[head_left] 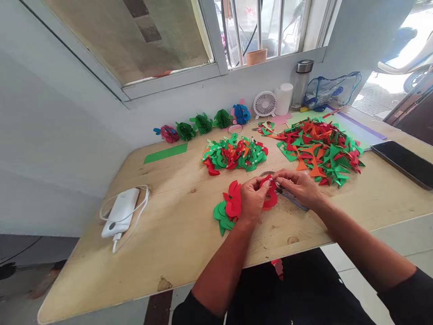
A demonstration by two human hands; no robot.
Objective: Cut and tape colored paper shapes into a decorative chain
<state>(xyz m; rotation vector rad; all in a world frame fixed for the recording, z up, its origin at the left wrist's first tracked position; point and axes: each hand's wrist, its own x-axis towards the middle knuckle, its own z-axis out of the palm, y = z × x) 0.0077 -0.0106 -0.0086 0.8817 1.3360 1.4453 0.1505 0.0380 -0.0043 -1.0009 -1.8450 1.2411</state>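
My left hand (252, 196) is closed on a red paper cutout (271, 198) with a curved outline, pinching its upper end. Close against it, my right hand (299, 184) has its thumb and fingers pressed together at the cutout's top edge; what they pinch is too small to make out. Below the right hand lies scissors-like metal tool (294, 201), mostly covered. Just left of my left hand rest loose red paper cutouts (232, 198) and green paper cutouts (222, 216).
Behind the hands sits a pile of red and green cutouts (235, 153); right of it is a heap of paper scraps (321, 151). A phone (406, 160) lies at right, a power bank (121, 212) with cable at left. Paper figures (203, 123), a fan (264, 104) and a bottle (300, 85) line the wall.
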